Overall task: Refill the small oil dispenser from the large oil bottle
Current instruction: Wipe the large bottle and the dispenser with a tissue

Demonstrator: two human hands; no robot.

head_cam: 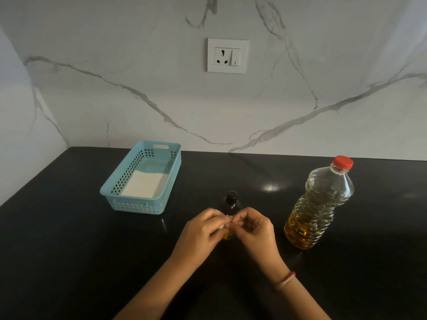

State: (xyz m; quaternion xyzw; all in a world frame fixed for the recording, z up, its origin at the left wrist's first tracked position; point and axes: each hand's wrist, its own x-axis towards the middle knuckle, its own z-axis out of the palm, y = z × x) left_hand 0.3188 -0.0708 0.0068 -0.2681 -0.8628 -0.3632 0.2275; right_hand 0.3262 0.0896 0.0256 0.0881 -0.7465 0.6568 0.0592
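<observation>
— What was the work surface made of?

— A black, glossy counter [69, 239] was seen, with a bright glint on it, backed by a smooth white wall [115, 65] veined in grey like marble. A white square socket [228, 55] with a switch was set into that wall.

— And the small bottle?

— The small bottle [231, 203] was found near the middle of the counter, close to the front. It was dark, round-shouldered and topped by a black cap [232, 196]. It was stood upright, its long axis vertical and the cap pointing up. Its lower half was hidden.

— Hidden by what?

— By the left hand [201, 232] and the right hand [254, 227]. The fingers of both were curled and brought together at the front of the small bottle, which was held between them. A thin red and pale band [286, 278] was worn on the right wrist.

— Where was the big bottle kept?

— The big bottle [323, 204] was placed to the right, apart from the hands. It was clear plastic, ribbed in rings, closed by a red cap [343, 162], with amber oil [300, 229] filling only the lower part. It was stood on its base, cap uppermost.

— Anything else?

— A pale blue plastic basket [138, 205], rectangular with perforated walls, was set at the back left, with a flat white sheet [145, 187] laid inside.
</observation>
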